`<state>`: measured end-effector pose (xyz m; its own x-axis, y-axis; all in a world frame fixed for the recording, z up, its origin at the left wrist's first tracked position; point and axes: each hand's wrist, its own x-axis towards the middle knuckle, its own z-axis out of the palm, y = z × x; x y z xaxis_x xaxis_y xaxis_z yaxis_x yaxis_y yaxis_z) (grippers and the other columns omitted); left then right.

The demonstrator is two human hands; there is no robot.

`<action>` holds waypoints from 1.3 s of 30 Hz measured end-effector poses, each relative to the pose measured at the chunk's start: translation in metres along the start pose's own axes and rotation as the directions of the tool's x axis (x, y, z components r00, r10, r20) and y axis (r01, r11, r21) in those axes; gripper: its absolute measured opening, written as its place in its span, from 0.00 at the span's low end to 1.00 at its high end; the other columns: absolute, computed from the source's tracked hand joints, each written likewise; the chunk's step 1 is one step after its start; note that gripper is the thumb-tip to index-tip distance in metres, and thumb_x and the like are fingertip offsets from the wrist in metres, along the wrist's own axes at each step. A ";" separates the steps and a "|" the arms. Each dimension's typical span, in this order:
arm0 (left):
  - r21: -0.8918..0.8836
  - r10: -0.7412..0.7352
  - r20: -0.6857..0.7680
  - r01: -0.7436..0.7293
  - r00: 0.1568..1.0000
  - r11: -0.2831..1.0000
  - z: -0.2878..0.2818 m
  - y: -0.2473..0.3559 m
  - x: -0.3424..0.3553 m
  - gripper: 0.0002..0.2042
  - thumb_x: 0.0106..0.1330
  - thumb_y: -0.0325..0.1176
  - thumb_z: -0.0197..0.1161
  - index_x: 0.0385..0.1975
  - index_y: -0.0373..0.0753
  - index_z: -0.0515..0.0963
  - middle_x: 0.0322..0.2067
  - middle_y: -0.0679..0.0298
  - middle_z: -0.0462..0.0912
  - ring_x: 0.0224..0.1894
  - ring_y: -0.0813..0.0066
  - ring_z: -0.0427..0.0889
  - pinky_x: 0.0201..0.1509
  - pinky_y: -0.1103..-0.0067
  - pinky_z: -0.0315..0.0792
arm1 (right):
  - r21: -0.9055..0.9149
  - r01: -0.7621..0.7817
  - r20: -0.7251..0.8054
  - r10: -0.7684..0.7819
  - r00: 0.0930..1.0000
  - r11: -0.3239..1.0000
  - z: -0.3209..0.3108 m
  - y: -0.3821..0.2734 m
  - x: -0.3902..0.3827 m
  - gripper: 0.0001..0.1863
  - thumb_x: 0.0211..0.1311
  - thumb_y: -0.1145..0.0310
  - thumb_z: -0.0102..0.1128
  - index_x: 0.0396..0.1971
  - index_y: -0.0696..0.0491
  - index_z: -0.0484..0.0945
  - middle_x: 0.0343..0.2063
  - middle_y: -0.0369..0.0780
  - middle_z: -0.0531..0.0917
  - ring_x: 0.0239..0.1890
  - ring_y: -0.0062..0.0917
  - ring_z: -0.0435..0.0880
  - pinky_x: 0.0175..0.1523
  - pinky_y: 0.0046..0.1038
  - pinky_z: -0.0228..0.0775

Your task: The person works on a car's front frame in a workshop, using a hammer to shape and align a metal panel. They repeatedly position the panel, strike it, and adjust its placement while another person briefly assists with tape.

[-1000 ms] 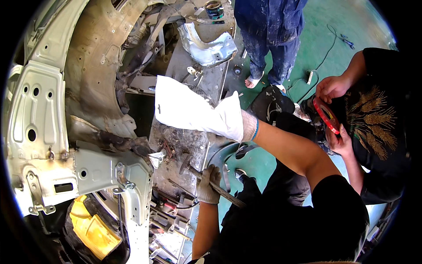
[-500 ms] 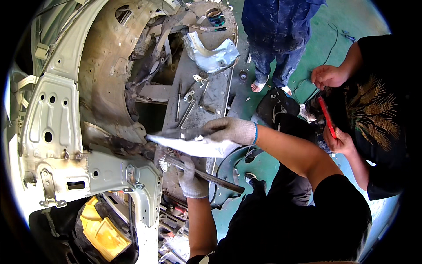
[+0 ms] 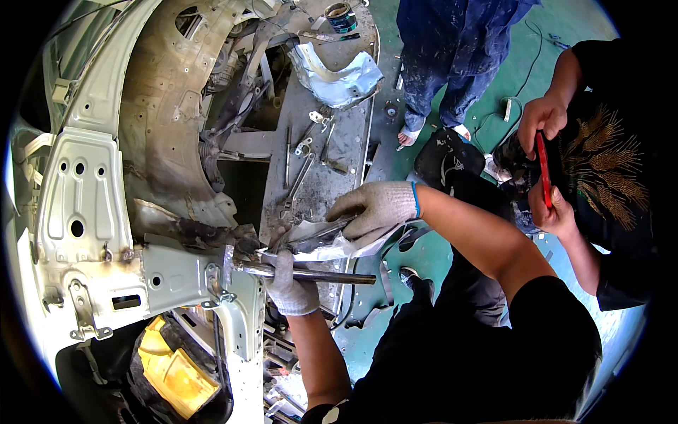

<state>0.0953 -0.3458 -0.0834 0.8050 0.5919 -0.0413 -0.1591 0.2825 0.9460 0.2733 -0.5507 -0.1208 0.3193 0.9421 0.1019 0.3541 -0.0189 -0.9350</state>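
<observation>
My left hand (image 3: 291, 288), in a pale knit glove, is closed round a steel bar (image 3: 332, 276) with a flat crosswise head (image 3: 228, 266), like a hammer. That head is against or just over the car body's grey-green rail (image 3: 180, 267); contact cannot be made out. My right hand (image 3: 378, 210), gloved too, grips a crumpled white and grey sheet piece (image 3: 311, 240) from above. The sheet's left end lies close to the rail's torn, dark end (image 3: 244, 239), just beyond the bar. My left fingers partly cover the bar, and my right fingers hide some of the sheet.
A grey platform (image 3: 282, 152) beyond my hands bears locking pliers (image 3: 300, 180), a pale blue panel piece (image 3: 337, 78) and a tin (image 3: 340, 18). On the right, a person holds a red phone (image 3: 544, 169); another stands in blue work clothes (image 3: 459, 56). A yellow part (image 3: 176, 371) lies lower left.
The bar has swung level and shifted left, its head now at the rail. The white sheet has tilted and dropped closer to the bar. My left hand has moved slightly left.
</observation>
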 end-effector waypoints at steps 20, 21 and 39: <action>-0.028 0.075 -0.299 -0.087 0.951 0.996 0.014 -0.001 0.005 0.20 0.75 0.24 0.61 0.66 0.34 0.73 0.60 0.56 0.81 0.57 0.65 0.81 0.65 0.65 0.77 | 0.348 -0.275 -0.014 0.299 0.954 0.896 -0.004 -0.015 0.002 0.28 0.66 0.63 0.67 0.65 0.56 0.80 0.57 0.43 0.87 0.58 0.25 0.85 0.67 0.29 0.74; -0.006 0.065 -0.311 -0.070 0.948 0.998 0.014 -0.002 0.006 0.20 0.76 0.26 0.61 0.66 0.33 0.73 0.61 0.55 0.80 0.58 0.64 0.81 0.65 0.64 0.77 | 0.361 -0.285 -0.020 0.313 0.950 0.888 -0.003 -0.015 0.002 0.28 0.66 0.62 0.66 0.65 0.56 0.80 0.57 0.43 0.87 0.59 0.26 0.85 0.67 0.29 0.74; -0.044 0.144 -0.276 -0.162 0.950 0.986 -0.027 -0.017 0.016 0.18 0.73 0.24 0.59 0.61 0.32 0.76 0.58 0.53 0.81 0.58 0.61 0.81 0.67 0.62 0.75 | 0.250 -0.228 -0.148 0.269 0.952 0.941 0.005 -0.011 0.006 0.32 0.59 0.64 0.75 0.64 0.55 0.80 0.55 0.44 0.87 0.54 0.27 0.87 0.64 0.29 0.76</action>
<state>0.0952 -0.3209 -0.1087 0.5846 0.8113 0.0079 -0.3125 0.2162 0.9250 0.2673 -0.5435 -0.1118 0.5294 0.8419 -0.1047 0.0405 -0.1483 -0.9881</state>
